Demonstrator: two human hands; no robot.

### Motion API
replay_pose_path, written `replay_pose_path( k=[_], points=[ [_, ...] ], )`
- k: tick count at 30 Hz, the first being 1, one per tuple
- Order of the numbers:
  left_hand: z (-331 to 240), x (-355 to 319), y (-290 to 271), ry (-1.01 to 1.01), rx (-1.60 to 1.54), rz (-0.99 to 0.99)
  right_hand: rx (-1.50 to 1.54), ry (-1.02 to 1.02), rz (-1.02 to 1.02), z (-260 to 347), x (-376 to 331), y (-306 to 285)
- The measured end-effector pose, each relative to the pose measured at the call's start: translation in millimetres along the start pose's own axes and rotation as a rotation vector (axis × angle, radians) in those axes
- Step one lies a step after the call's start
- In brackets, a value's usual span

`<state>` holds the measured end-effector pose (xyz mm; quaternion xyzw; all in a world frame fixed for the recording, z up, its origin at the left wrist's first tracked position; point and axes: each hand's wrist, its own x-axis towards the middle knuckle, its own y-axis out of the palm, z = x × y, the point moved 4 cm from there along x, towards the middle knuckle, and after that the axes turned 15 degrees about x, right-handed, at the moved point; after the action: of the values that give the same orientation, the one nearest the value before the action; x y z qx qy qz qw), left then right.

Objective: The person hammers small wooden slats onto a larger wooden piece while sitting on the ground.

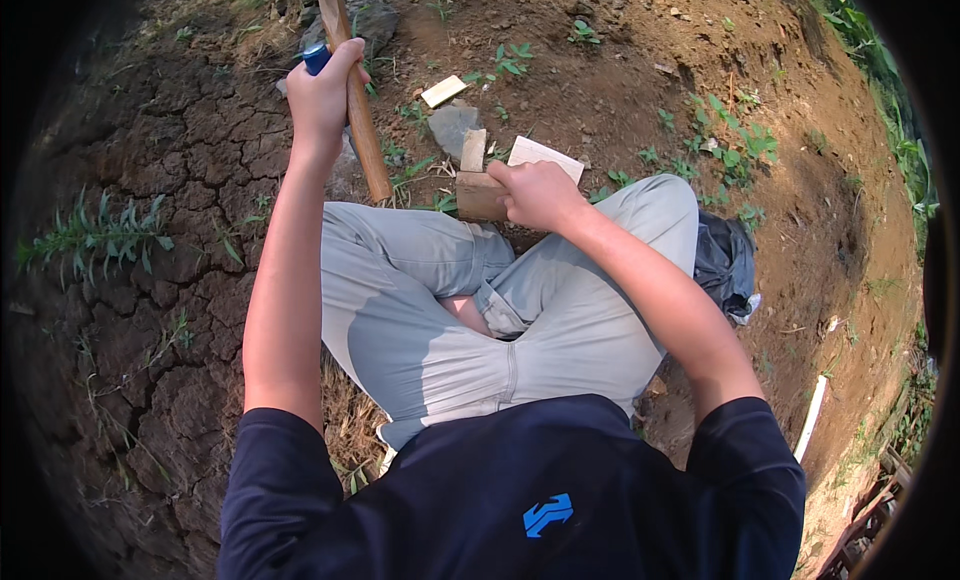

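Observation:
My left hand (322, 92) is raised at the upper left, fingers wrapped round the wooden handle of a hammer (362, 130). Only a dark bit of its head shows at the picture's top edge. A blue tool handle with a pale cap (316, 57) juts from the same fist; its lower part is mostly hidden. In front of my crossed legs, my right hand (538, 194) grips a wooden block (480, 195) from its right side. Against the block's far side a small wood strip (474, 148) stands upright. Just beyond my right knuckles lies a pale flat board (546, 158).
Beyond the block are a grey stone (454, 128) and a loose wood piece (443, 91). A larger rock (368, 25) sits behind the hammer. Beside my right knee lies a dark bag (725, 265). Cracked soil spreads left; low green plants (735, 135) grow right.

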<state>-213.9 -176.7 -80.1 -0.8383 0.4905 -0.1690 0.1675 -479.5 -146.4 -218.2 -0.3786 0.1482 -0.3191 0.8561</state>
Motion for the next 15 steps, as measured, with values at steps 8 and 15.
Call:
replay_pose_path(
  k=[8, 15],
  points=[
    [8, -5, 25, 0.001, 0.013, 0.028, -0.137, -0.061, -0.162, 26, -21, 47],
    [28, -6, 22, -0.061, 0.060, 0.065, -0.175, -0.115, -0.134, 37, -36, 60]
  ],
)
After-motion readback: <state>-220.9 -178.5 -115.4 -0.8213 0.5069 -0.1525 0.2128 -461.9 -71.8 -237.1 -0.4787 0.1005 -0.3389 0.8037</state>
